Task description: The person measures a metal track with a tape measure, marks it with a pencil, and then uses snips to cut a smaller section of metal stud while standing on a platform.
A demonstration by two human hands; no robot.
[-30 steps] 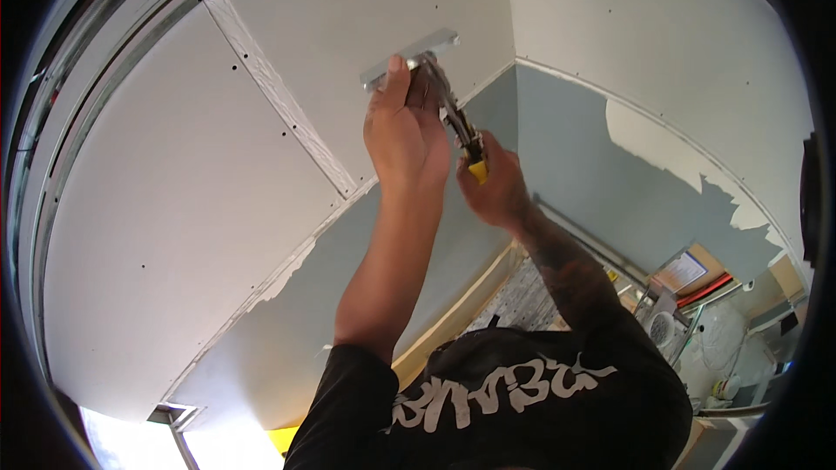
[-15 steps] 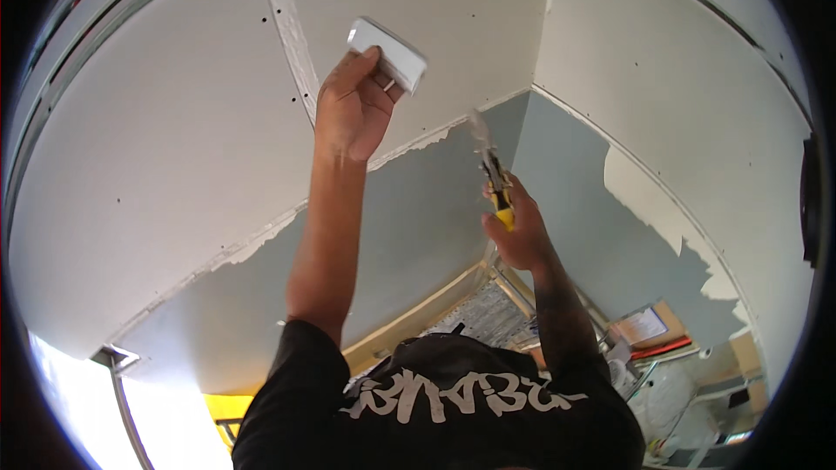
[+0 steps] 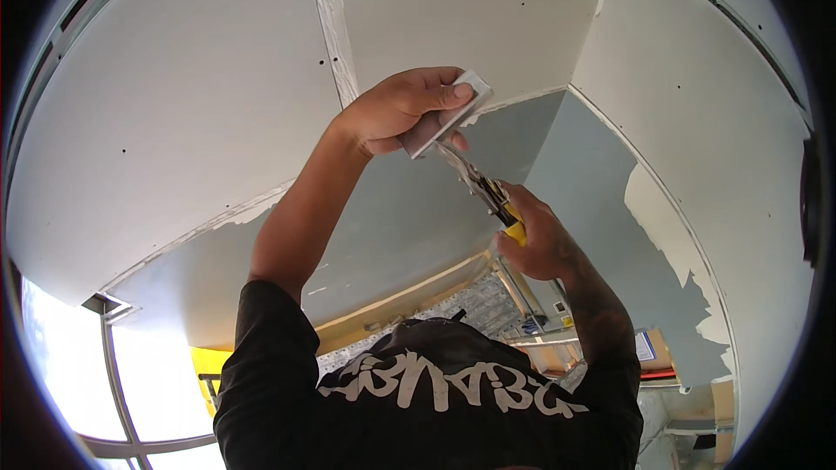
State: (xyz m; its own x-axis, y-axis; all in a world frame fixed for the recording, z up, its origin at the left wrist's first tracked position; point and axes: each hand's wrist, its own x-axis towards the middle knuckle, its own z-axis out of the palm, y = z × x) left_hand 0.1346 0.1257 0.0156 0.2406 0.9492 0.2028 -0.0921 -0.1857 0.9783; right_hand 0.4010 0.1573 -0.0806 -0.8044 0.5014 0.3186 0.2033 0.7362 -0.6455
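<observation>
My left hand (image 3: 392, 113) is raised near the middle of the view, its thumb pressed on a light-grey flat rectangular piece (image 3: 422, 136); its exact kind is unclear. In my right hand (image 3: 538, 239), lower and to the right, is a putty knife (image 3: 489, 194) with a yellow-and-black handle. Whitish compound coats the knife. Its tip meets or nearly meets the lower edge of the rectangular piece; contact cannot be made out.
Pale ceiling boards (image 3: 209, 78) with dark screw dots and a plastered seam (image 3: 331, 17) spread overhead. Ragged compound edges run along the grey-blue walls (image 3: 409, 200). A bright window (image 3: 161, 383) lies lower left, and a cardboard box (image 3: 659, 352) sits lower right.
My left hand has moved right and down, turning the rectangular piece toward the knife. My right hand has shifted slightly right and down. The view has tilted a little.
</observation>
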